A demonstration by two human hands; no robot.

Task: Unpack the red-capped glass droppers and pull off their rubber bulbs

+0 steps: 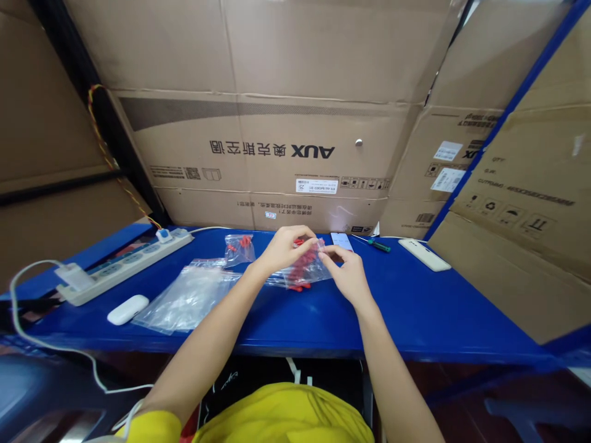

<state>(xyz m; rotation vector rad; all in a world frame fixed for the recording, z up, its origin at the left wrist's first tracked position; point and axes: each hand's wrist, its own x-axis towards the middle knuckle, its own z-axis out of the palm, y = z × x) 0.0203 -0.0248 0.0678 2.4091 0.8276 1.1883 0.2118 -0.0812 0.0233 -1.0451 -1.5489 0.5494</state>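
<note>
A clear plastic bag [318, 271] is held up over the blue table, with small red pieces [302, 271] showing through and beside it. My left hand [289, 247] pinches the bag's upper edge from the left. On the right, the fingers of my right hand [345, 271] close on the same edge. Whether every red piece lies inside the bag or some lie behind it, I cannot tell. Left of my hands is another small clear bag [240, 251] with a few red pieces in it. Nearer to me lies a stack of flat, clear plastic bags [187, 298].
On the blue table [415, 320], a power strip [133, 264] and a white earbud case [128, 309] lie at the left. Farther back are a phone [340, 241], a green-handled screwdriver [377, 245] and a white phone-like slab [423, 254]. Cardboard [277, 74] walls the back.
</note>
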